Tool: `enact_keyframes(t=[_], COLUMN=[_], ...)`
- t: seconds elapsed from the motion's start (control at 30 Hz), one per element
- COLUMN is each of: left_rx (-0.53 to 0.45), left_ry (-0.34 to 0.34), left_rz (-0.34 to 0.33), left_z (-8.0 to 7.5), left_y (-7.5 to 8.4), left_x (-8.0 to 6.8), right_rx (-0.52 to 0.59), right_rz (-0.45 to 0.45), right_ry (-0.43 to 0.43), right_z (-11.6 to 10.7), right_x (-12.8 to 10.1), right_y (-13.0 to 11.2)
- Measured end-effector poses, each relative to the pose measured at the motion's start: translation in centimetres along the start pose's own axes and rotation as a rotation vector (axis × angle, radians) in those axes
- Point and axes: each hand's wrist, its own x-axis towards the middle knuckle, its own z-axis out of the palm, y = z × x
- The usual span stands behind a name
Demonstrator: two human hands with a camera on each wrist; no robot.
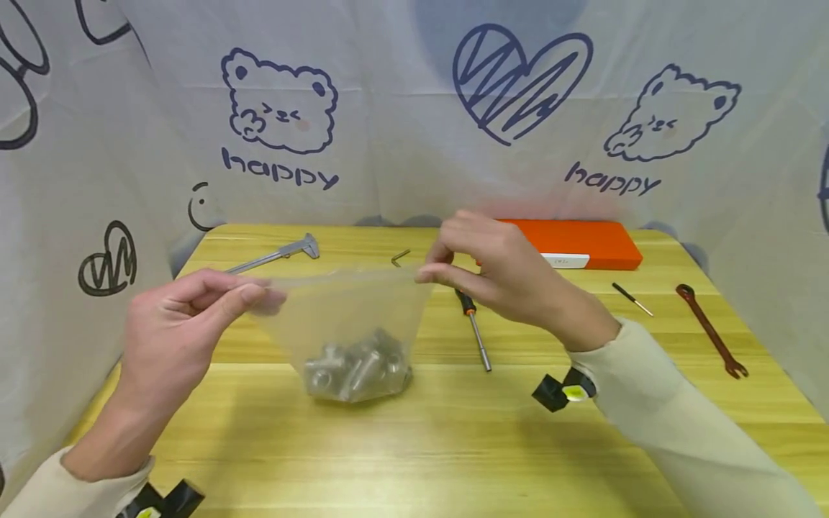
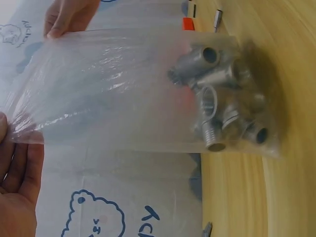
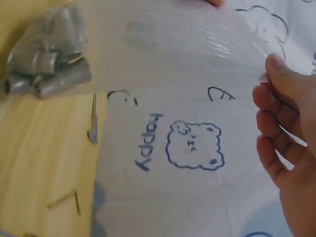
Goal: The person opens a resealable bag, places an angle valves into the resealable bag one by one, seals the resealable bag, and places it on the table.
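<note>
A clear plastic bag (image 1: 350, 309) hangs stretched between both hands over the wooden table (image 1: 453, 446). Several grey metal fittings (image 1: 356, 370) lie heaped at its bottom, resting on the table top. My left hand (image 1: 249, 291) pinches the bag's upper left corner. My right hand (image 1: 430, 272) pinches the upper right corner. In the left wrist view the bag (image 2: 123, 84) spreads wide with the fittings (image 2: 222, 98) at the right. In the right wrist view the bag (image 3: 168, 49) runs from my right hand's fingers (image 3: 271, 74) to the fittings (image 3: 47, 61).
A steel caliper (image 1: 278, 253) and an Allen key (image 1: 400, 256) lie at the back left. An orange box (image 1: 576, 243) sits at the back right. A screwdriver (image 1: 474, 327), a thin tool (image 1: 632, 298) and a red wrench (image 1: 711, 329) lie right. White printed cloth (image 1: 388, 108) surrounds the table.
</note>
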Motion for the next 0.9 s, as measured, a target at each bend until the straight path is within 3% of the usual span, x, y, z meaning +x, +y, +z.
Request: enact_keyframes(t=[0.07,0.17,0.33,0.43,0.53,0.73,0.9], left_rx=[-0.037,-0.001,0.022,0.055,0.169,0.252,0.306], left_ry=[-0.022,-0.066,-0.13,-0.16,-0.21,-0.289,-0.319], left_rz=[0.017,-0.052,-0.333,-0.474,-0.574,-0.613,-0.59], left_z=[-0.3,-0.7,-1.1,-1.1,-0.7,1.4,1.2], left_y=[0.2,-0.4,-4.0,-6.8,-9.2,-12.1,-12.5], left_x=[-0.1,0.2,2.8,5.0,6.8,9.0,9.0], right_rx=[0.104,0.228,0.229,0.17,0.097,0.039,0.072], right_rz=[0.091,0.286,0.533,0.62,0.684,0.779,0.748], right_ry=[-0.029,-0.105,-0.24,-0.289,-0.325,-0.335,-0.314], right_z=[0.0,0.6,3.7,6.6,9.3,11.6,11.1], right_x=[0.0,0.4,2.5,3.8,4.4,3.4,1.7], right_y=[-0.1,0.5,3.5,5.6,7.8,11.0,11.3])
